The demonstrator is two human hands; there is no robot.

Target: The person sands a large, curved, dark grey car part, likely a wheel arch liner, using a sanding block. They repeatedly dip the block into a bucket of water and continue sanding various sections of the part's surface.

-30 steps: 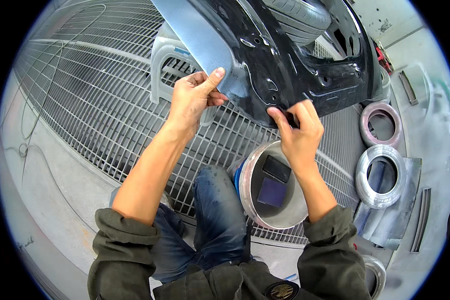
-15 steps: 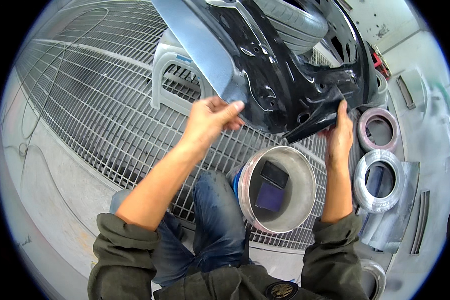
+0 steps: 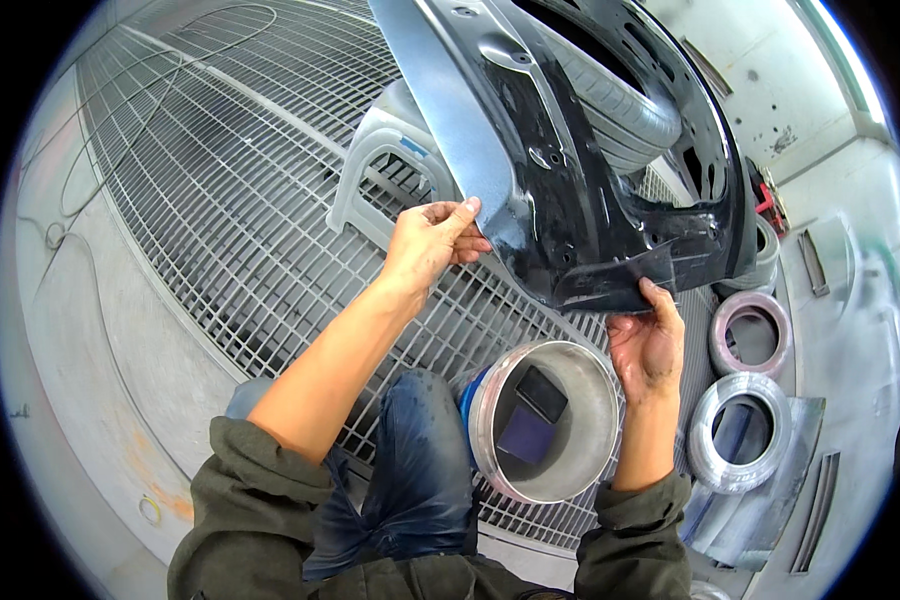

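While it stands tilted over the metal floor grate (image 3: 220, 200), the black car panel (image 3: 580, 200) is steadied at its near lower edge: the left hand (image 3: 432, 240) pinches the silvery left rim, and the right hand (image 3: 648, 345) grips the curled bottom corner from below. This looks like a mid-handling hold, so any shift calls for both grips firm. Near the knees lies a wide tape roll (image 3: 545, 420); smaller rolls (image 3: 740, 430) sit right, a white stool (image 3: 385, 170) behind
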